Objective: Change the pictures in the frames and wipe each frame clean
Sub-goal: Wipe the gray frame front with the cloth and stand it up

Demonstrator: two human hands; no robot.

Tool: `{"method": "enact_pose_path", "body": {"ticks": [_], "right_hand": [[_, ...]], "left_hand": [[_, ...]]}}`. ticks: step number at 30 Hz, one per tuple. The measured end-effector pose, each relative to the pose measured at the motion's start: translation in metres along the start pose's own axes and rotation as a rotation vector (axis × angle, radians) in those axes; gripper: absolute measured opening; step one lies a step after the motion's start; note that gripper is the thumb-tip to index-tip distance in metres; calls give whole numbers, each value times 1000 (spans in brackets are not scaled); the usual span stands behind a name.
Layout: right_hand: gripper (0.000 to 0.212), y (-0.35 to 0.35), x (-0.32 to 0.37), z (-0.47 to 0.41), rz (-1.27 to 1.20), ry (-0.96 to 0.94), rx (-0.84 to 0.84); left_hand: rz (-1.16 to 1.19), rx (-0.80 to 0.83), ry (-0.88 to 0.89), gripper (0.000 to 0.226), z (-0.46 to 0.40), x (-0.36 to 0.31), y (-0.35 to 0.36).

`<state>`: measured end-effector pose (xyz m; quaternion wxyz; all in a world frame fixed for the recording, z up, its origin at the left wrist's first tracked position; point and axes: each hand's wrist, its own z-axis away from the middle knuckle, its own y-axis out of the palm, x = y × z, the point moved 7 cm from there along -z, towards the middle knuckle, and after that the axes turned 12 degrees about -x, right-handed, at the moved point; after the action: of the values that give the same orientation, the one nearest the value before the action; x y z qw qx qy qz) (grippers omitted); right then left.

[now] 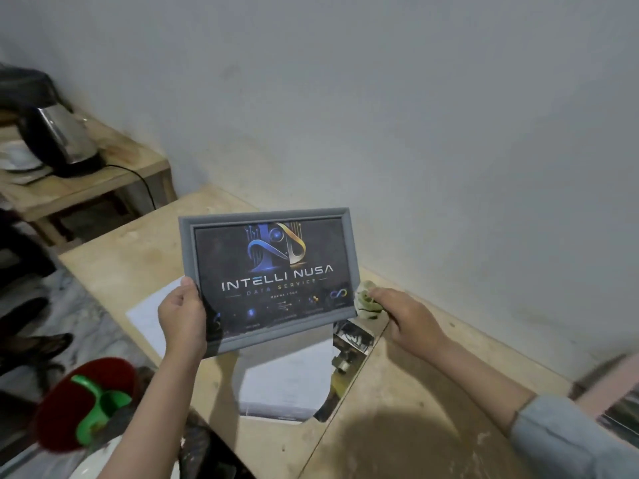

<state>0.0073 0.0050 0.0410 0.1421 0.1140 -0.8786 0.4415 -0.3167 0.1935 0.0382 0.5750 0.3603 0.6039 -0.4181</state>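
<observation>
Now the grey picture frame (268, 278) is held above the desk (397, 392), long axis running left to right, with the left hand (183, 316) gripping its lower-left corner and the right hand (404, 318) pinching a green cloth (368, 300) against its lower-right edge, nearest for wiping.

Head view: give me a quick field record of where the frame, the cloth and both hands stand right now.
frame: grey frame held up, tilted, above the wooden table
picture: dark print reading INTELLI NUSA in the frame
left hand: left hand grips the frame's lower left corner
right hand: right hand pinches a green-patterned cloth
cloth position: at the frame's lower right corner
under frame: white sheets and a photo print on the table
</observation>
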Motion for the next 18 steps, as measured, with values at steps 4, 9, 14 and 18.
{"method": "enact_pose_path", "body": {"ticks": [4,9,14,18], "right_hand": [[62,49,-54,-15,74,157,113],[62,103,-85,-47,165,119,246],[65,143,-109,-49,435,158,351],[64,167,-120,-28,467,385,456]], "left_hand": [[-70,-36,42,44,-39,5,-7],[-102,-22,45,43,-75,18,1],[-136,42,53,45,-95,32,9],[-155,90,42,46,-100,41,16]]}}
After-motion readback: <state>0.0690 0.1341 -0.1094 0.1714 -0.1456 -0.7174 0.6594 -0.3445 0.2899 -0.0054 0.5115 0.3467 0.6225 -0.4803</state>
